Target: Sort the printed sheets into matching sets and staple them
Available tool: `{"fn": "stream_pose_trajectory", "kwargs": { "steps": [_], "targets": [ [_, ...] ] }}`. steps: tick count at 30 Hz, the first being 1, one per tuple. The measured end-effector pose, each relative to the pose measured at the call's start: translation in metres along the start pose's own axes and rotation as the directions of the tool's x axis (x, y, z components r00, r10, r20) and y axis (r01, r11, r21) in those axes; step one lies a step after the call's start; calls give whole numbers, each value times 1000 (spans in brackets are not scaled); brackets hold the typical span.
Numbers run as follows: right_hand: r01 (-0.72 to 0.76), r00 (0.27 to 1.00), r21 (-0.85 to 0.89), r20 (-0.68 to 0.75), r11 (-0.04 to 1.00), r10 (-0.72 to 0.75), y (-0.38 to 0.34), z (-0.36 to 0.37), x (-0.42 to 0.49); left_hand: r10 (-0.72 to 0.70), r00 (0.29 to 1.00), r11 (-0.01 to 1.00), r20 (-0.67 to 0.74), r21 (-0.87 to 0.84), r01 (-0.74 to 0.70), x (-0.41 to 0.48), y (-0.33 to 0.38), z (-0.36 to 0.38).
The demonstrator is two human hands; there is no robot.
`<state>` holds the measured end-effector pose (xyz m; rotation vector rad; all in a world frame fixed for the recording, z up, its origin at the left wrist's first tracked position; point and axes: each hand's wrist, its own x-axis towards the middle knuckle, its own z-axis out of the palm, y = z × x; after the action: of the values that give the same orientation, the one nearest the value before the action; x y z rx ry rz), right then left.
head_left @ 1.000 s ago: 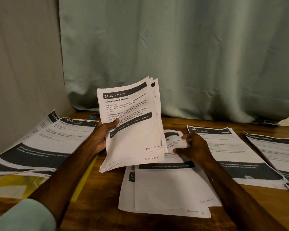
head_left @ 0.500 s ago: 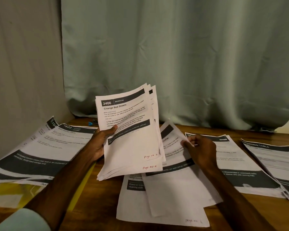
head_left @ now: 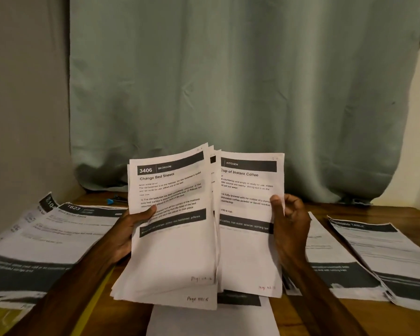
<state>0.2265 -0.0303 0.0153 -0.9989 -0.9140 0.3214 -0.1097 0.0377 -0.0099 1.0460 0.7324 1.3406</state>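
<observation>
1. We see the left edge of the Kitchen sheet (head_left: 249, 251) tucked behind the stack of printed sheets (head_left: 172, 241). Its number and the start of its title are hidden, and only "Cup of Instant Coffee" reads.
2. The handwritten page notes at the bottom corners are too faint for us to read surely.
3. The left hand (head_left: 127, 230) grips the stack's left edge with the thumb on the front face. Its fingers are hidden behind the paper.
4. The right hand (head_left: 290, 223) pinches the Kitchen sheet's right edge, thumb in front and fingers curled behind.
5. The flat piles on the wooden counter (head_left: 403, 215) are blurred. The 1623 pile (head_left: 70, 231) on the left and the far-right pile (head_left: 383, 253) are cut off by the frame.
6. A small blue-tipped object (head_left: 110, 201) lies at the back near the curtain (head_left: 228, 81). We cannot tell what it is.
7. Both held papers stand upright above the counter's middle, printed faces toward us, headers on top, long axes running up and down.
8. The stack, headed "3406 Bedroom, Change Bed Sheets", leans slightly left and its lower sheets fan out at the bottom.
</observation>
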Motion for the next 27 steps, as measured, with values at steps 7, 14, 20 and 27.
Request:
{"fn": "stream_pose_trajectory", "kwargs": {
  "steps": [7, 14, 20, 27],
  "targets": [
    [75, 997, -122, 26, 990, -72, 8, -1, -1, -40, 996, 994, 78, -98, 48, 2, -3, 5],
    [-87, 973, 50, 219, 995, 74, -1, 14, -10, 5, 997, 996, 78, -88, 2, 1, -7, 21],
    [-138, 954, 45, 273, 989, 121, -6, 16, -16, 10, 999, 999, 48, -52, -7, -4, -5, 31],
    [-230, 939, 53, 275, 972, 207, -10, 14, -16, 18, 998, 999, 52, -46, -16, -11, 0, 38]
  ]
}}
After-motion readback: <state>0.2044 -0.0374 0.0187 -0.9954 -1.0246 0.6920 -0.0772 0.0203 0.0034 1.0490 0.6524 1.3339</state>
